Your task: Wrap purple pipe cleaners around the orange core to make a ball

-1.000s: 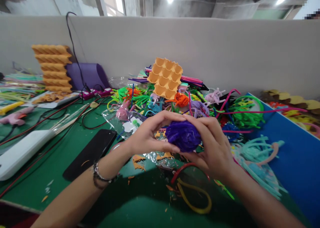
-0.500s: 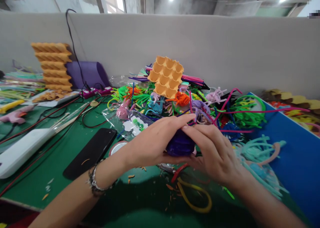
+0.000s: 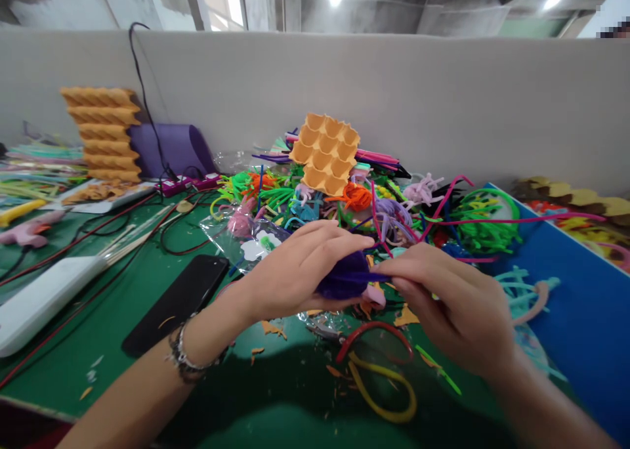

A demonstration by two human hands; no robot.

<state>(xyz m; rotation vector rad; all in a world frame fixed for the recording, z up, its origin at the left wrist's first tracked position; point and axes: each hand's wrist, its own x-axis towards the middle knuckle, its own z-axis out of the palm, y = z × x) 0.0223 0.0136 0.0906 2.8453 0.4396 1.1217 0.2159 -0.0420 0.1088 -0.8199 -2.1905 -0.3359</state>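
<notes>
My left hand [image 3: 300,265] is closed round a dark purple fuzzy bundle [image 3: 344,279], which looks wound from pipe cleaner. Its far side is hidden by the fingers. To the right of it, my right hand [image 3: 455,301] pinches a purple pipe cleaner strand [image 3: 378,277] that runs out from the bundle. Below the hands lie red-handled pliers [image 3: 377,327], partly hidden, with their yellow handle [image 3: 394,409] curving toward me. A small pink piece [image 3: 375,297] shows just under the bundle.
Bundles of coloured pipe cleaners [image 3: 268,190] pile up behind the hands, with an orange egg-tray piece [image 3: 327,153] on top. At left lie a black phone [image 3: 177,301], a white power strip [image 3: 54,298] and a pink glue gun [image 3: 32,229]. A blue board [image 3: 571,291] stands at right.
My right hand has drawn away from the bundle to the right, pulling the purple strand out straight. My left hand has shifted slightly left with the bundle.
</notes>
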